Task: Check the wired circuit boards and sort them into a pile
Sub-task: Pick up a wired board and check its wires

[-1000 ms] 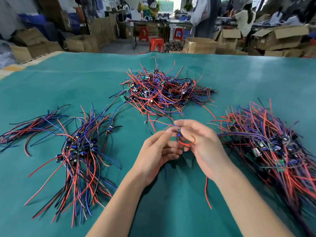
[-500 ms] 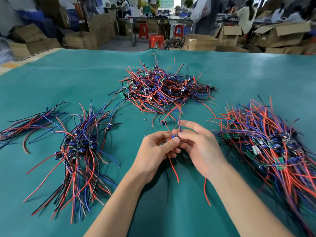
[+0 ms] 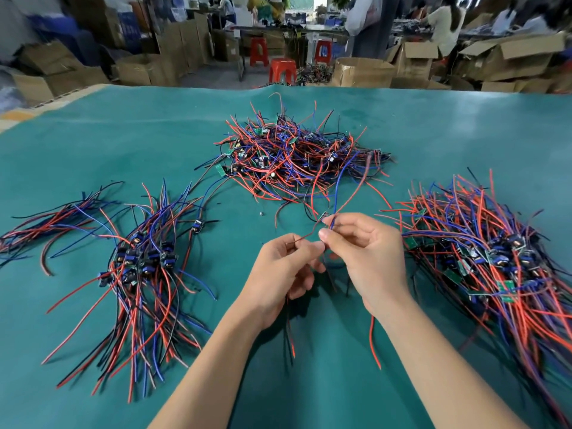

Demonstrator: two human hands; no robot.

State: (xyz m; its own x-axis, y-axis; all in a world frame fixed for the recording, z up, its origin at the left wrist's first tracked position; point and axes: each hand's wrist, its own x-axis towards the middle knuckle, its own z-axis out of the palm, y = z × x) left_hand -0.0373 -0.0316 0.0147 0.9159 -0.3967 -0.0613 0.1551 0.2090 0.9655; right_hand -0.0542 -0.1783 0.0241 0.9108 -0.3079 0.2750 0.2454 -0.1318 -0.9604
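At frame centre, the left hand (image 3: 283,267) and right hand (image 3: 368,258) pinch one wired board (image 3: 323,215); turn it slowly, leads untangled.

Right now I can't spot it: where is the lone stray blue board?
Head view, left of centre: the lone blue-component board lies on the teal mat, beyond the left pile.

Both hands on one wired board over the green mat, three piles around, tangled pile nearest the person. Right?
Not quite. In the head view the tangled pile lies farthest from the person, beyond the hands. The rest holds: left hand and right hand pinch the wires of one board over the green mat, three piles around.
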